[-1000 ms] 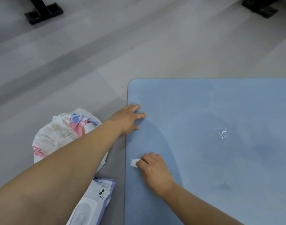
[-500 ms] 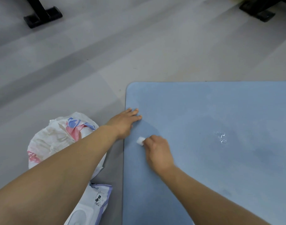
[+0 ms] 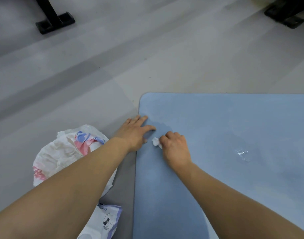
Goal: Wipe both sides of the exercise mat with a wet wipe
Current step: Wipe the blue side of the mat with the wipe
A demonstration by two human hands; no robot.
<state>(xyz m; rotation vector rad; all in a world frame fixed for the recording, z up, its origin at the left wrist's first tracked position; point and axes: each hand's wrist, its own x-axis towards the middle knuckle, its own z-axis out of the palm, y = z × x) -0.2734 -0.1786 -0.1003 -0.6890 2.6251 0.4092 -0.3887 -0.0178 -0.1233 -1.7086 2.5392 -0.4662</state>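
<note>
A light blue exercise mat (image 3: 234, 128) lies flat on the grey floor, its rounded far-left corner in view. My left hand (image 3: 135, 131) rests flat on the mat's left edge with fingers spread. Just to its right, my right hand (image 3: 175, 149) grips a small crumpled white wet wipe (image 3: 156, 141) and presses it onto the mat. Only a bit of the wipe shows past the curled fingers. A damp darker patch lies beyond the hands, and a small white scuff (image 3: 241, 153) marks the mat further right.
A crumpled white plastic bag (image 3: 65, 152) with pink and blue print lies on the floor left of the mat. A wet-wipe pack (image 3: 104, 221) sits near the bottom edge. Black stand feet are at the far left (image 3: 54, 23) and far right (image 3: 284, 16).
My right hand has slid the wipe forward along the mat's left side, from nearer me up to beside my left hand. My left hand has stayed on the mat's edge.
</note>
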